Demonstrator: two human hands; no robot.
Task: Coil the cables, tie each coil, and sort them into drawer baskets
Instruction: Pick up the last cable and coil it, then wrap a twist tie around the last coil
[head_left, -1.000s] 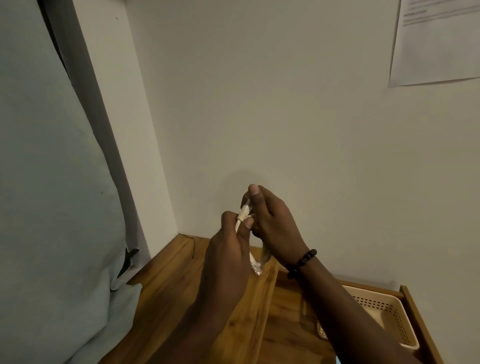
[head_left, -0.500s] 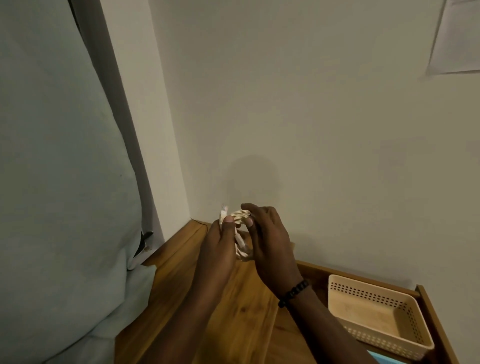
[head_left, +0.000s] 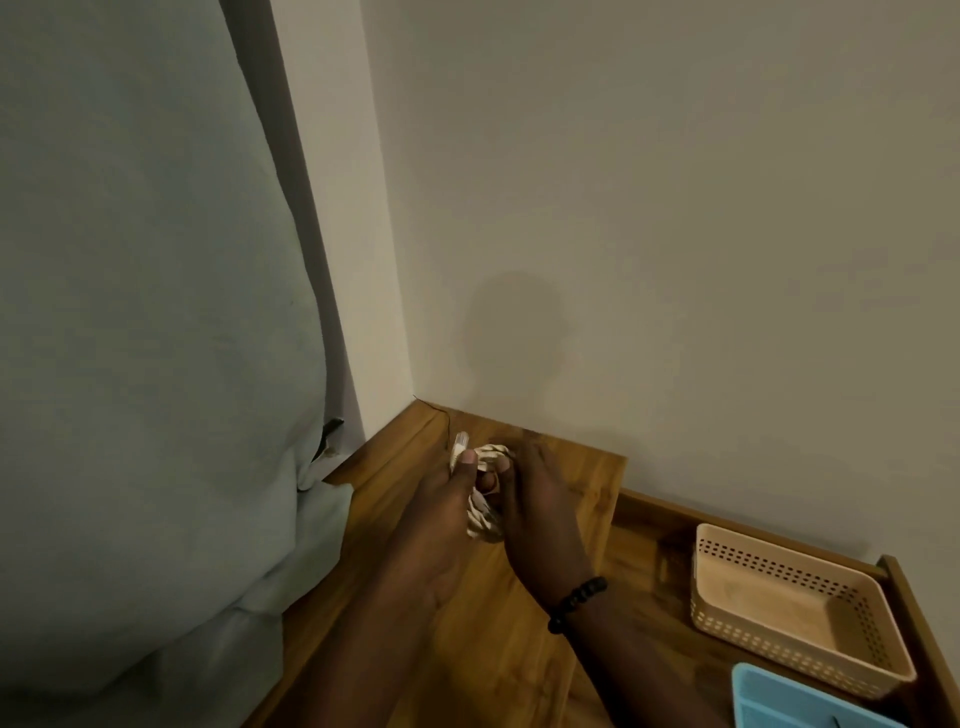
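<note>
A small coil of white cable (head_left: 483, 522) is held between both hands over the wooden top (head_left: 509, 649). My left hand (head_left: 441, 525) grips the coil, its thumb pressing a clear plug end (head_left: 460, 447) that sticks up. My right hand (head_left: 535, 519), with a dark bead bracelet at the wrist, curls its fingers round the coil's right side. Much of the coil is hidden by the fingers. A peach perforated basket (head_left: 789, 618) with nothing in it stands in the open drawer to the right. A corner of a blue basket (head_left: 789, 699) shows in front of it.
A pale grey-green cushion or bedding (head_left: 145, 364) fills the left side, pressing against the wooden top's left edge. A plain wall (head_left: 649, 208) rises right behind the wooden top. The drawer's wooden rim (head_left: 919, 623) runs along the far right.
The hands and coil have come down from in front of the wall to just above the wooden top. The view tilted down; the blue basket came into sight and the paper on the wall left it.
</note>
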